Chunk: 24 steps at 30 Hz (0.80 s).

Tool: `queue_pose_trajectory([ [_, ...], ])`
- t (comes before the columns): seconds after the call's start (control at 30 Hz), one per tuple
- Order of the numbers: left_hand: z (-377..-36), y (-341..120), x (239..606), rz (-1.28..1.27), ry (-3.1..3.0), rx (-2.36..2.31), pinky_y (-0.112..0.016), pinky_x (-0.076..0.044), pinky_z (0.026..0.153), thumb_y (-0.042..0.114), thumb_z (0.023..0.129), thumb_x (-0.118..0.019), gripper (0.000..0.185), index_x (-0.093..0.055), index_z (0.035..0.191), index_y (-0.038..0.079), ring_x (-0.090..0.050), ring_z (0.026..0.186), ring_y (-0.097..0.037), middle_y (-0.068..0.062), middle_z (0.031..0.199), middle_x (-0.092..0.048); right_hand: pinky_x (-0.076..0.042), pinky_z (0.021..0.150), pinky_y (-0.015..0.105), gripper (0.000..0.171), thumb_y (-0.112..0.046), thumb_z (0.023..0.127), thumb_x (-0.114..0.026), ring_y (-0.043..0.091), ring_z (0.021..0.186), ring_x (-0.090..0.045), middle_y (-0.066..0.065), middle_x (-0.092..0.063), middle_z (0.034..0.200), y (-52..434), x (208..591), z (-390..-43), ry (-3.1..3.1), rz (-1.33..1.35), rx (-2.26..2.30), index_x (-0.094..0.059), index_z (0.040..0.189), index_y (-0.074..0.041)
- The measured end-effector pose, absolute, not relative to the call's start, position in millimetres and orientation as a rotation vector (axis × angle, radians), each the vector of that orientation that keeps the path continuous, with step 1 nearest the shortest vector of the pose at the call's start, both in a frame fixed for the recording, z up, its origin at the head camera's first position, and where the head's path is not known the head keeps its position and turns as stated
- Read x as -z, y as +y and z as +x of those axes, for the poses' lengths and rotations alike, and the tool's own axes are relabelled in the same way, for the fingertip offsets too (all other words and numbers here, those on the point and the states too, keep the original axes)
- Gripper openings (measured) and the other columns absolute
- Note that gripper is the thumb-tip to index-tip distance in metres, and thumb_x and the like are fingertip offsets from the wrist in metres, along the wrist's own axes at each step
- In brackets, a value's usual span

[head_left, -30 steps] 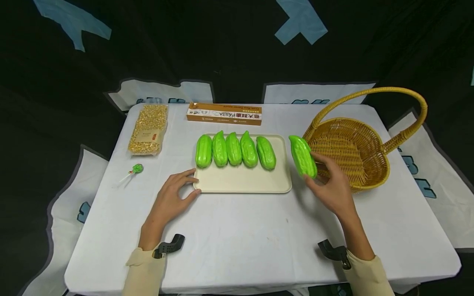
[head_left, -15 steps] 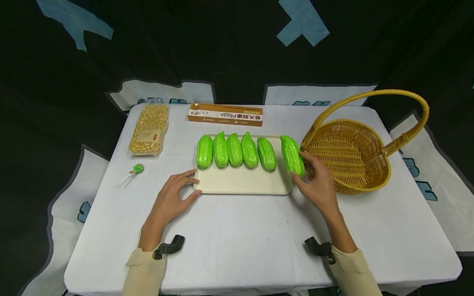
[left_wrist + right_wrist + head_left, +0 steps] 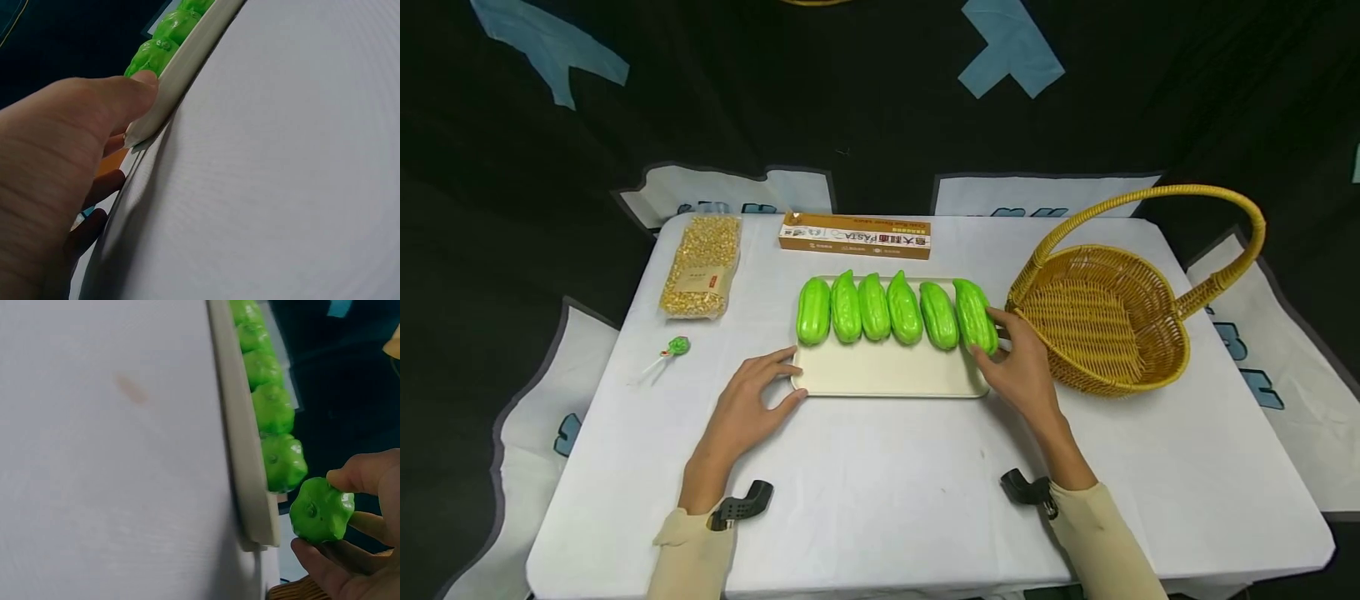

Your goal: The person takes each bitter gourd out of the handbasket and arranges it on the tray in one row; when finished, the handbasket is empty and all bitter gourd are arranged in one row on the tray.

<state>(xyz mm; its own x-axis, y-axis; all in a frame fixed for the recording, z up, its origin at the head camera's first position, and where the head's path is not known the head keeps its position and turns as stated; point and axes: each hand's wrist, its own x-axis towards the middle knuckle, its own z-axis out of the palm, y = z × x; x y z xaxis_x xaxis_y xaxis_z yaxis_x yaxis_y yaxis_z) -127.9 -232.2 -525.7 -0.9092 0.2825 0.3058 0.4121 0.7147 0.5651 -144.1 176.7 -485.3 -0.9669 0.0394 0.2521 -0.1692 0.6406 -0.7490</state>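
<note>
My right hand [image 3: 1018, 362] holds a glossy green bitter melon [image 3: 974, 315], toy-like and ribbed, between thumb and fingers over the right end of the cream tray [image 3: 887, 375]. In the right wrist view the held bitter melon [image 3: 322, 509] shows its lobed end, beyond the tray's corner and apart from the row. Several more bitter melons [image 3: 874, 307] lie side by side along the tray's back half. My left hand [image 3: 748, 408] rests at the tray's left front corner, fingers against the side. The left wrist view shows its thumb [image 3: 134, 97] at the tray rim.
To the right stands a wicker basket [image 3: 1101, 329] with a tall arched handle, close to my right hand. A pasta box [image 3: 855, 236] lies behind the tray. At left are a bag of corn kernels [image 3: 702, 267] and a green lollipop [image 3: 677, 346].
My right hand has carried the bitter melon leftward from beside the basket to the right end of the row on the tray. The left hand has stayed at the tray's corner.
</note>
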Motion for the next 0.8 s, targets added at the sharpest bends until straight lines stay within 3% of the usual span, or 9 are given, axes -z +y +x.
queue_pose_trajectory([
  [0.33,-128.3,-233.5,527.0,-0.561,-2.721,0.970,-0.047,-0.041,0.109,0.029,0.085,-0.084,0.034,-0.073,0.114,0.016,-0.051,0.131,-0.027,0.001,0.147,-0.056,-0.059,0.091,0.045,0.063,-0.015,0.088,-0.078,0.039,0.116,-0.062,0.023,-0.058,0.134,170.5,492.2,-155.5,-2.646,0.079,-1.201,-0.051,0.144,-0.002],
  [0.8,-127.1,-233.4,524.4,-0.554,-2.737,0.995,-0.048,-0.040,0.110,0.030,0.086,-0.083,0.034,-0.073,0.115,0.016,-0.050,0.132,-0.027,0.001,0.148,-0.055,-0.061,0.085,0.041,0.061,-0.024,0.092,-0.074,0.037,0.114,-0.065,0.024,-0.060,0.134,165.4,492.7,-162.2,-2.696,0.058,-1.189,-0.051,0.144,-0.001],
])
